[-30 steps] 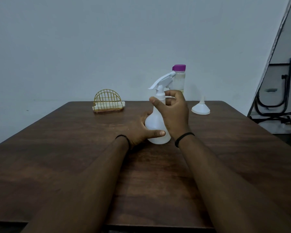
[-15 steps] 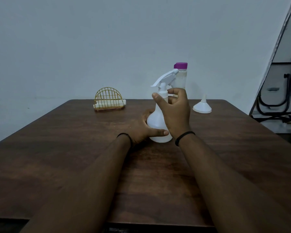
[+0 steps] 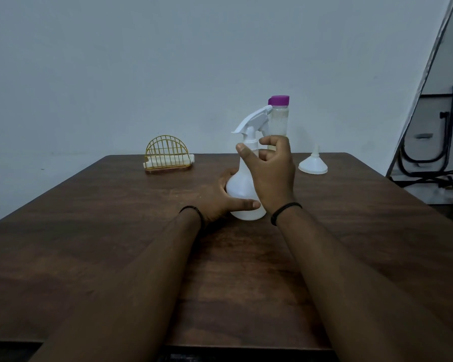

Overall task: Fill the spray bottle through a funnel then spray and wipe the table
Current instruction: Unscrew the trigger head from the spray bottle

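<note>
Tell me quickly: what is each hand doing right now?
Left hand: holds the base of the spray bottle, which stands on the table.
Right hand: fingers curled at the bottle's neck; whether they grip it cannot be told.
</note>
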